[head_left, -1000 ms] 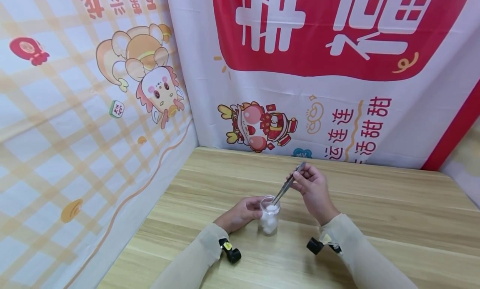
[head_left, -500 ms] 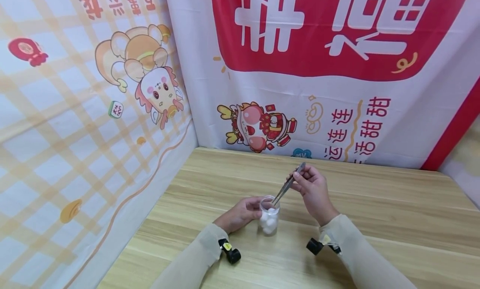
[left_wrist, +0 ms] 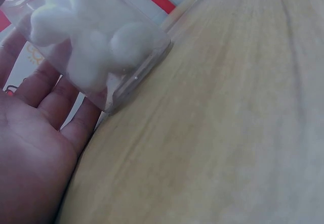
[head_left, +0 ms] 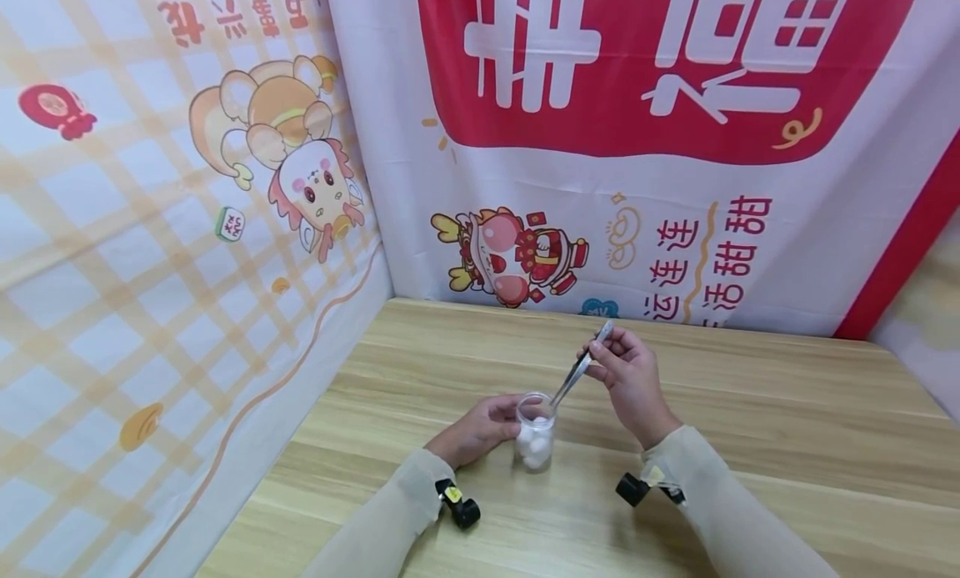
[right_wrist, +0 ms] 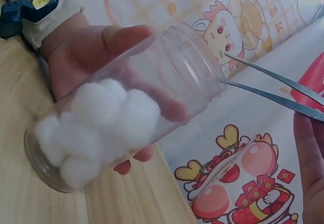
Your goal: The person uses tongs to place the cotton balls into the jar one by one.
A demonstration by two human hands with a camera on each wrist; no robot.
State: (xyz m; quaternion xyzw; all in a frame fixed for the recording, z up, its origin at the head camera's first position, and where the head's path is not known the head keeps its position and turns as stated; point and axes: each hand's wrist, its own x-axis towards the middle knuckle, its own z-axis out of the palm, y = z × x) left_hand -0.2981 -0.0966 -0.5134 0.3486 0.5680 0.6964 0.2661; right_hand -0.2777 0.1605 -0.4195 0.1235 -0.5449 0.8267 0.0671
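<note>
A clear, lidless jar (head_left: 537,423) stands upright on the wooden table, partly filled with several white cotton balls (right_wrist: 96,120). My left hand (head_left: 480,428) grips it from the left, with the thumb on the near side and the fingers behind it, seen through the wall in the right wrist view. My right hand (head_left: 632,382) pinches metal tweezers (head_left: 575,373) near their upper part, slanting down to the jar's mouth. The tweezer tips are spread apart right at the rim with nothing between them. Only part of the right hand shows in the right wrist view.
The wooden table (head_left: 750,428) extends to both sides of the jar. Behind it hangs a white and red printed cloth (head_left: 675,178), and a checked cloth (head_left: 187,311) covers the left side. Each sleeve carries a black wrist camera (head_left: 465,511).
A cotton ball between the tweezer tips near the jar's mouth was let go and dropped onto the others. The tweezers have since drawn slightly up and right, toward the rim.
</note>
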